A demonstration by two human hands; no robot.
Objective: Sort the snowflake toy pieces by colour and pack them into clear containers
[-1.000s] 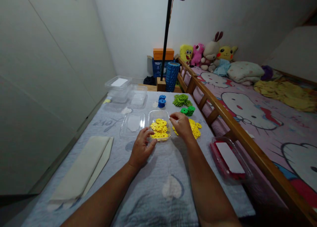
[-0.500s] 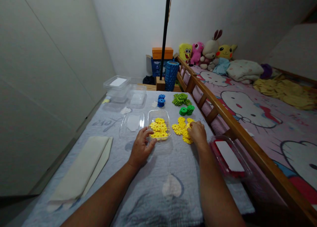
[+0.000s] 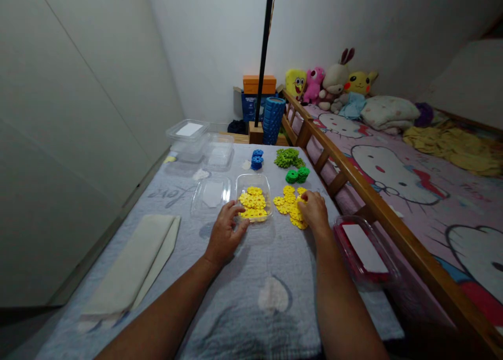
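A clear plastic tray (image 3: 253,182) in the middle of the cloth-covered table holds several yellow flower-shaped pieces (image 3: 252,203). My left hand (image 3: 225,233) grips the tray's near left corner, thumb at the rim. To the tray's right lies a loose pile of the same yellow pieces (image 3: 288,204). My right hand (image 3: 314,211) rests on that pile's right side with its fingers curled down over the pieces; what they grip is hidden.
Blue pieces (image 3: 257,160), light green pieces (image 3: 287,158) and a dark green stack (image 3: 297,175) lie farther back. An empty clear lid (image 3: 211,195) sits left of the tray, more clear boxes (image 3: 196,140) behind. A lidded red-filled box (image 3: 363,252) is at right by the bed rail (image 3: 353,184). Folded cloth (image 3: 133,263) lies left.
My right hand left the tray's far right corner and came down on the loose yellow pile to the right, where it now stays. My left hand has kept its hold on the tray.
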